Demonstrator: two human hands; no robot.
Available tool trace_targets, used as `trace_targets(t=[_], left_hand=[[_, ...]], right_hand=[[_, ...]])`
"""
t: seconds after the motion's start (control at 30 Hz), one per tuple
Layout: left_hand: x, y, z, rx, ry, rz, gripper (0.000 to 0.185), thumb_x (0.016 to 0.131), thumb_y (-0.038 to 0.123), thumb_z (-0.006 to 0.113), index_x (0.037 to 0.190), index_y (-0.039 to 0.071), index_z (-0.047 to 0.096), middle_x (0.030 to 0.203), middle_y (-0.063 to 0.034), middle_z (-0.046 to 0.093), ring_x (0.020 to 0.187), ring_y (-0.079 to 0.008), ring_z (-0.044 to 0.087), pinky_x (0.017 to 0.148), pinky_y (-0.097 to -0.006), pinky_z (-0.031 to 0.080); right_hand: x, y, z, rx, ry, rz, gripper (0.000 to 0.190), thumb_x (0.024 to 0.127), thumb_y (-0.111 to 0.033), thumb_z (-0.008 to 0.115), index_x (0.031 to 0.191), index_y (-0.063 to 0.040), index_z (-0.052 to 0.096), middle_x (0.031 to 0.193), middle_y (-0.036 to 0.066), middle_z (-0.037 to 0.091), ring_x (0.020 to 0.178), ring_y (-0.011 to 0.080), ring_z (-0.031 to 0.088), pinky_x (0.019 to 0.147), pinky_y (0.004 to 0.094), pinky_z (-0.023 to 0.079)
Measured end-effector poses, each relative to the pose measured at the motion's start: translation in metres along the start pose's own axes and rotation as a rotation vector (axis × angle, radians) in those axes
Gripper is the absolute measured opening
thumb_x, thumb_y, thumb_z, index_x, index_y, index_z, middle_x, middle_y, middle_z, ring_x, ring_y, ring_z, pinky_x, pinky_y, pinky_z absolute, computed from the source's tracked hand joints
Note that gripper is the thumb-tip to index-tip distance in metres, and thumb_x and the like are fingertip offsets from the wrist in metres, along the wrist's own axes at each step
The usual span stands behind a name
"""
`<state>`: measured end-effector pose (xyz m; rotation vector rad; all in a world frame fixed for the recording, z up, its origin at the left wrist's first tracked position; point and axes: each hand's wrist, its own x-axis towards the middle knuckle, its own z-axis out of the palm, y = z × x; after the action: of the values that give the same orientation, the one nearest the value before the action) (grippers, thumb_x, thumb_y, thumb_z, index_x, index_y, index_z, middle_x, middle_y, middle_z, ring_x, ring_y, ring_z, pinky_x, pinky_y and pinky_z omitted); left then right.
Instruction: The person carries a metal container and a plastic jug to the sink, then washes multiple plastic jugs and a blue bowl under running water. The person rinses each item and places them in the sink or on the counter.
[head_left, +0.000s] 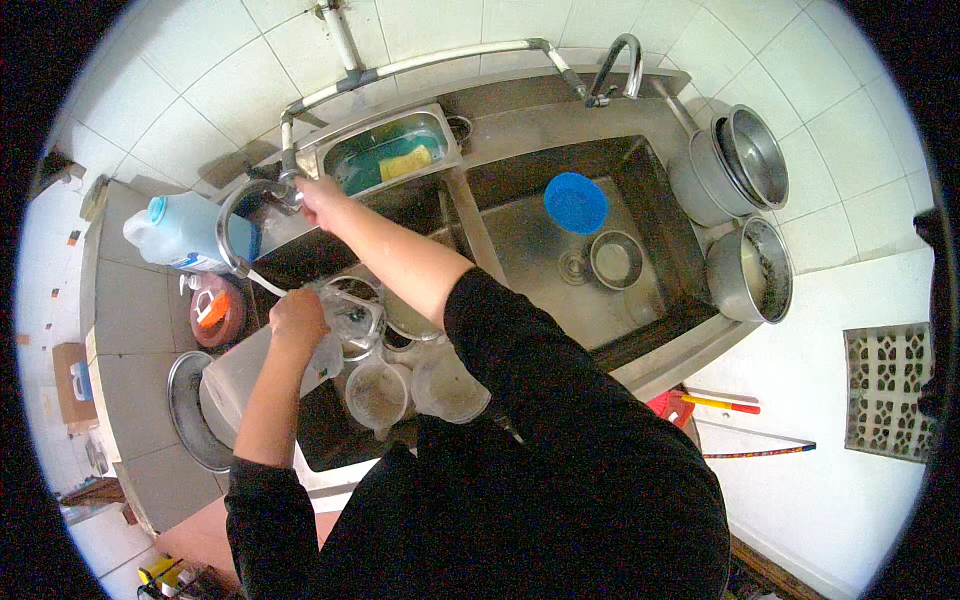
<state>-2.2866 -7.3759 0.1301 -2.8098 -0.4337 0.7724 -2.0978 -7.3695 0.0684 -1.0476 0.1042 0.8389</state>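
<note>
My left hand (298, 321) grips a clear plastic container (351, 319) over the left sink basin. A white stream of water (266, 285) runs from the curved metal faucet (225, 225) toward that hand. My right hand (322, 202) reaches across to the faucet's base, its fingers closed around the handle (298, 199). Below the held container, clear plastic tubs (377, 394) and metal-rimmed vessels crowd the left basin; my right arm partly hides them.
A steel tray (455, 154) holds green liquid and a yellow sponge (406, 163). In the right basin sit a blue bowl (576, 203) and a small metal bowl (616, 260). Metal pots (709, 176) line the right edge. A bluish jug (202, 225) stands at left, beside a reddish bottle (217, 311).
</note>
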Motion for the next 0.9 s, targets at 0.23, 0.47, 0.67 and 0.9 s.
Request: trace_targets(t=[0.23, 0.47, 0.67, 0.9], left_hand=[[-0.011, 0.006, -0.004, -0.149, 0.063, -0.049, 0.041, 0.068, 0.034, 0.079, 0.092, 0.003, 0.067, 0.096, -0.0159, 0.068, 0.095, -0.0312, 0.065, 0.08, -0.0399, 0.053], [-0.052, -0.01, -0.014, -0.585, 0.318, -0.001, 0.037, 0.07, 0.028, 0.077, 0.08, -0.003, 0.06, 0.081, -0.0209, 0.064, 0.078, -0.0373, 0.063, 0.067, -0.0434, 0.049], [-0.067, -0.002, -0.014, -0.726, 0.319, -0.035, 0.034, 0.072, 0.025, 0.076, 0.08, -0.003, 0.059, 0.075, -0.0201, 0.063, 0.073, -0.0344, 0.064, 0.064, -0.04, 0.048], [-0.069, 0.0, -0.012, -0.853, 0.38, -0.042, 0.035, 0.073, 0.025, 0.077, 0.081, -0.003, 0.059, 0.072, -0.0166, 0.064, 0.064, -0.0258, 0.063, 0.059, -0.0359, 0.047]], right_hand=[[-0.007, -0.029, -0.065, -0.505, 0.018, -0.514, 0.026, 0.085, -0.03, 0.067, 0.086, -0.006, 0.058, 0.068, 0.004, 0.058, 0.059, 0.0104, 0.056, 0.047, 0.027, 0.042], [-0.071, -0.17, -0.333, -0.695, 1.58, -1.202, 0.048, 0.09, -0.021, 0.052, 0.129, 0.004, 0.039, 0.126, 0.024, 0.044, 0.119, 0.0417, 0.039, 0.102, 0.0548, 0.023], [-0.101, -0.243, -0.427, -1.713, 1.009, -0.816, 0.047, 0.088, -0.023, 0.055, 0.128, -0.001, 0.044, 0.125, 0.022, 0.049, 0.11, 0.039, 0.05, 0.091, 0.0468, 0.043], [-0.141, -0.148, -0.464, -1.734, 1.086, -1.224, 0.06, 0.091, -0.033, 0.054, 0.138, -0.002, 0.035, 0.138, 0.025, 0.038, 0.125, 0.0399, 0.04, 0.102, 0.0487, 0.036]])
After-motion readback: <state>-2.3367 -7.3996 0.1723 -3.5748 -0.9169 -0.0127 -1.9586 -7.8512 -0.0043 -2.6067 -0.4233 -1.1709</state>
